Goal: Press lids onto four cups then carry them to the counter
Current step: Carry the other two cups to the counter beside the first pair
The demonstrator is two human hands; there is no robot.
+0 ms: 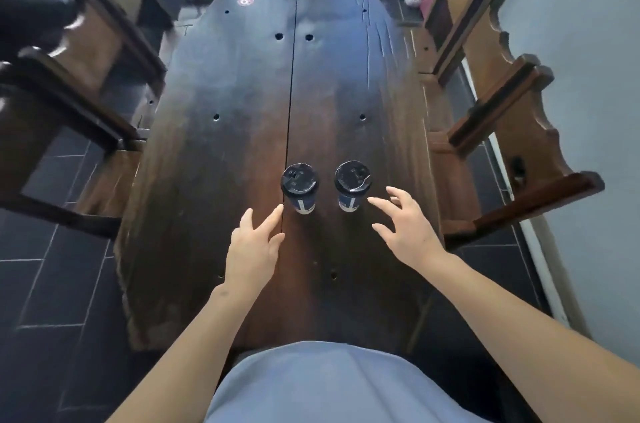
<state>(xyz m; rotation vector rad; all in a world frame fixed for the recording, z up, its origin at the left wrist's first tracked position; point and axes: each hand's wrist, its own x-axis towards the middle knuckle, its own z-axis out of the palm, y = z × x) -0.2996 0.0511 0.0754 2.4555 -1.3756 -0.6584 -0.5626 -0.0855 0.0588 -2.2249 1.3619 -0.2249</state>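
Note:
Two dark blue paper cups stand upright side by side on a long dark wooden table (242,145). Each carries a black lid: the left cup (300,187) and the right cup (352,185). My left hand (254,246) hovers just below and left of the left cup, fingers spread, index tip close to its base. My right hand (403,227) is open to the right of the right cup, fingers pointing toward it without touching. Neither hand holds anything.
Wooden benches with high backs flank the table, one on the left (79,76) and one on the right (502,104). A small round sticker (246,0) lies near the table's far end. Dark floor tiles (52,284) run along both sides; a pale wall (588,41) stands to the right.

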